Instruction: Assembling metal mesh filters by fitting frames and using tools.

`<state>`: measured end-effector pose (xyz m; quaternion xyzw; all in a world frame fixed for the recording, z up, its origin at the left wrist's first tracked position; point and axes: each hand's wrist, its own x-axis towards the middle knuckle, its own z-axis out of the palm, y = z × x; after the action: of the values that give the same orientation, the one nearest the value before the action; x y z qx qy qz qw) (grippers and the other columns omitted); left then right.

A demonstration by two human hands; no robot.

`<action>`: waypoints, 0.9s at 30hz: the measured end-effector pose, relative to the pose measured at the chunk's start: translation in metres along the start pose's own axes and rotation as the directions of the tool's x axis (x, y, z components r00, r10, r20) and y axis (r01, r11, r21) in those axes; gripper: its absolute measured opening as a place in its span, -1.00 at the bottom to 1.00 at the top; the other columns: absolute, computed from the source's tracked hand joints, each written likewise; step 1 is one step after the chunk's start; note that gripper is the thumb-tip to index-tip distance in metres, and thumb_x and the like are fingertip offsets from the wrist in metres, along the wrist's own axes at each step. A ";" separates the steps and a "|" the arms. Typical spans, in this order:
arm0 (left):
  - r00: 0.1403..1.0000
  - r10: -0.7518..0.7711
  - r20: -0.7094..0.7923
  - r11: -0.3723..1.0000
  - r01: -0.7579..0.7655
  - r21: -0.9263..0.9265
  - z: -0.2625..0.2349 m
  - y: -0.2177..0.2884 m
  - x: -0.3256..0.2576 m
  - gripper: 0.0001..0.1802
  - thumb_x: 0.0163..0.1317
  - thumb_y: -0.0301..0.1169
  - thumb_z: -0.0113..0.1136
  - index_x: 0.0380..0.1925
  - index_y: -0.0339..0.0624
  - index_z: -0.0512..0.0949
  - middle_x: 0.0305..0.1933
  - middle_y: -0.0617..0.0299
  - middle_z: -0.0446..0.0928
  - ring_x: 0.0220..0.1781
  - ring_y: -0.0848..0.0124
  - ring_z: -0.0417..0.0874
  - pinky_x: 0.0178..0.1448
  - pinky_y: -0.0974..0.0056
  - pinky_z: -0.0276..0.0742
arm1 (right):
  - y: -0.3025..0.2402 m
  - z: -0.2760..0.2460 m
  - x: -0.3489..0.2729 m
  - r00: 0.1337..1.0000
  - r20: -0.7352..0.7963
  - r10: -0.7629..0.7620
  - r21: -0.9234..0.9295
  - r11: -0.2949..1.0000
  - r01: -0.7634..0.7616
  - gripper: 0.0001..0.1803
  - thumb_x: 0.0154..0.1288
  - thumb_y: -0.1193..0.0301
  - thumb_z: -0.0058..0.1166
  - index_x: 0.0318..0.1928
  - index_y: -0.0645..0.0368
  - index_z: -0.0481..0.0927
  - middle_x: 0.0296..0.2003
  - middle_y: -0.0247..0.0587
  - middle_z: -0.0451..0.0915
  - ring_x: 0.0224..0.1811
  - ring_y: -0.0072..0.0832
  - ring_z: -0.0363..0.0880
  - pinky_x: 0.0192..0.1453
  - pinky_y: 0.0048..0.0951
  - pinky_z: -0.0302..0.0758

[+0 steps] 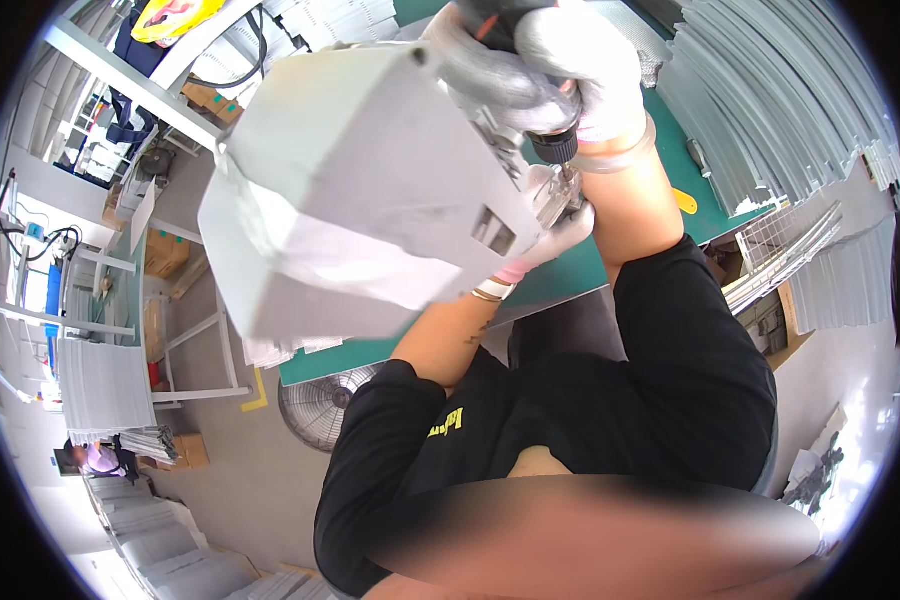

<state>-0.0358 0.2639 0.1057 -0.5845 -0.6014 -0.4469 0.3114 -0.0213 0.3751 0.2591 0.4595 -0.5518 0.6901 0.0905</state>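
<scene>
Brown cardboard boxes (165,252) on floor, left (another (192,452) lower down).

Big grey metal housing (360,190) fills my view ahead, blocking the left, stacked grey metal strips (770,100) crowd the right, only a narrow bare strip of green tabletop (570,275) between them

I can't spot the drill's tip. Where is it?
In the head view it sits right of centre: the drill's dark chuck hangs under the gloved right hand, pointing down at the grey metal box's right edge, just above the left hand.
</scene>
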 end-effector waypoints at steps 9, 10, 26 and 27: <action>0.994 0.105 -0.010 0.980 -0.102 0.172 -0.004 0.002 -0.008 -0.78 -0.17 -0.27 0.45 -0.49 -0.02 0.64 -0.54 0.36 0.53 -0.48 0.26 0.56 -0.28 0.14 0.43 | -0.022 0.037 -0.019 0.958 -0.253 0.133 0.219 0.973 -0.077 -0.25 0.29 0.27 0.24 0.39 0.24 0.22 -0.51 -0.30 0.37 -0.65 -0.67 0.22 -0.58 -0.66 0.16; 0.994 0.107 -0.011 0.978 -0.104 0.178 -0.001 0.002 -0.014 -0.78 -0.17 -0.27 0.45 -0.49 -0.02 0.64 -0.54 0.36 0.53 -0.48 0.26 0.56 -0.28 0.14 0.43 | -0.022 0.032 -0.019 0.955 -0.284 0.086 0.178 0.983 -0.036 -0.23 0.29 0.25 0.24 0.41 0.24 0.21 -0.51 -0.31 0.36 -0.64 -0.66 0.23 -0.58 -0.66 0.17; 0.523 0.041 0.852 0.999 -0.012 -0.040 -0.141 0.091 -0.242 -0.85 -0.05 -0.30 0.27 -0.47 -0.05 0.55 -0.29 0.31 0.51 -0.14 0.31 0.63 0.04 0.15 0.58 | -0.015 0.014 -0.011 0.815 -0.578 -0.044 -0.071 0.997 0.004 -0.83 0.44 0.35 0.10 -0.05 0.12 0.52 -0.39 -0.37 0.58 -0.43 -0.62 0.54 -0.35 -0.65 0.48; 0.472 0.073 0.879 0.996 -0.086 -0.036 -0.134 0.085 -0.238 -0.82 -0.05 -0.30 0.27 -0.40 -0.05 0.57 -0.23 0.30 0.54 -0.07 0.29 0.62 0.12 0.12 0.57 | -0.017 0.018 -0.014 0.808 -0.587 -0.059 -0.077 0.997 0.017 -0.82 0.44 0.36 0.10 -0.04 0.12 0.50 -0.39 -0.36 0.57 -0.44 -0.61 0.53 -0.36 -0.64 0.47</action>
<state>0.0576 0.0346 -0.0388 -0.7559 -0.6512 -0.0659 -0.0165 0.0069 0.3713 0.2598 0.2309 -0.5104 0.7774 0.2862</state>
